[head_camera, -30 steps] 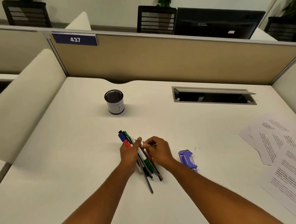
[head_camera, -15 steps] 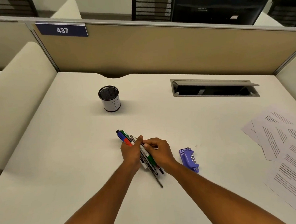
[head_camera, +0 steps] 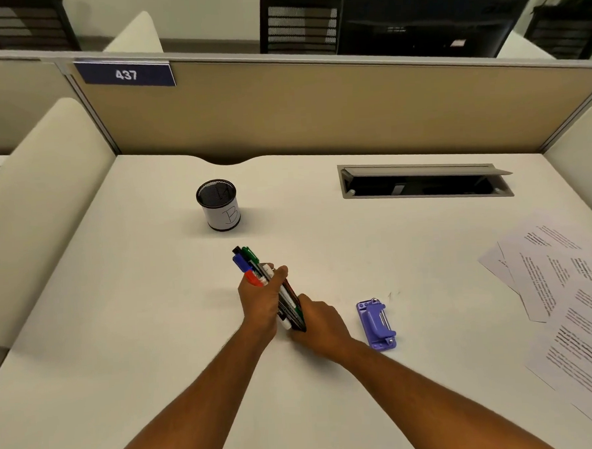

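L hand (head_camera: 263, 305) & R hand (head_camera: 318, 324) grip pen bundle (head_camera: 249, 268): blue, red, green, blk caps.

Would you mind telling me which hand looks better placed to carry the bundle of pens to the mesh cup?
Left, probably. The left hand wraps the bundle of pens round its middle, and the mesh cup stands ahead to the left; the right hand only holds the near ends.
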A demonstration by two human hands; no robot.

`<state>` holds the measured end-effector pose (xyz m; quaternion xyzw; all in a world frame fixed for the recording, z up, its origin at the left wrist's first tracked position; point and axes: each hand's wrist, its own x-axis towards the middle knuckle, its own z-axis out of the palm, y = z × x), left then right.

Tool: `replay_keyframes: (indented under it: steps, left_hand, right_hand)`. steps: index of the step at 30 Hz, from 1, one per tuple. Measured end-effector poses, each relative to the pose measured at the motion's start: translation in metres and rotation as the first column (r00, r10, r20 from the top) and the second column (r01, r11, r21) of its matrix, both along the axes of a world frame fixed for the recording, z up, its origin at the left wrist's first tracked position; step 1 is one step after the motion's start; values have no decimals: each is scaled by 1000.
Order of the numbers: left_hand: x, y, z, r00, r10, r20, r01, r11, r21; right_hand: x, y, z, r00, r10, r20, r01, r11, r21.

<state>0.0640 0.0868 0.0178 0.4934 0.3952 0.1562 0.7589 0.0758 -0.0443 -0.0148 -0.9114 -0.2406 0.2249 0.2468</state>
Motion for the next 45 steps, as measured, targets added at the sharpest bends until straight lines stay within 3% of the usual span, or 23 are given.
replay_keyframes:
  steps: [6, 11, 15, 18, 21, 23, 24, 31, 34, 38, 42, 45]
  left_hand:
    - [-6, -19, 22, 993, -78, 92, 71, 995, 76]
    - [-17, -37, 32, 970, -193, 151, 152, 957, 247]
    - [-20, -44, 31, 960, -235, 155, 159, 907, 391]
    - [-20, -52, 27, 956, -261, 136, 185, 893, 411]
    - [-21, -58, 21, 962, -251, 107, 182, 882, 435]
    - [-23, -56, 16, 956, -280, 83, 208, 852, 480]
    - [-23, -56, 15, 953, -292, 77, 218, 842, 494]
    - [-23, -46, 3, 949, -314, 32, 254, 822, 510]
    - [-23, -40, -2, 952, -307, 0, 267, 827, 496]
    - [-19, -33, -8, 972, -223, -80, 233, 842, 486]
    - [-9, -14, -2, 944, -214, -253, 312, 832, 459]
    - [-4, 10, 3, 911, -212, -353, 324, 899, 295]
  right_hand:
    - [-4, 7, -5, 978, -176, -110, 200, 944, 263]
    - [-10, 13, 3, 955, -280, -95, 289, 815, 503]
    - [-12, 15, 9, 958, -276, 83, 172, 777, 605]
    - [-13, 15, 11, 951, -296, -91, 272, 656, 704]
    - [-14, 13, 3, 969, -208, -134, 245, 728, 640]
    - [-16, 12, 2, 940, -309, -146, 326, 682, 655]
    - [-15, 12, 3, 906, -351, -238, 413, 606, 679]
    - [-13, 15, 1, 942, -328, -76, 318, 794, 518]
    - [-12, 21, -2, 890, -331, -313, 452, 726, 519]
    - [-9, 29, 7, 862, -340, -376, 495, 724, 481]
    - [-6, 48, 17, 778, -237, -582, 540, 724, 428]
    - [-5, 61, 17, 808, -206, -552, 473, 785, 401]
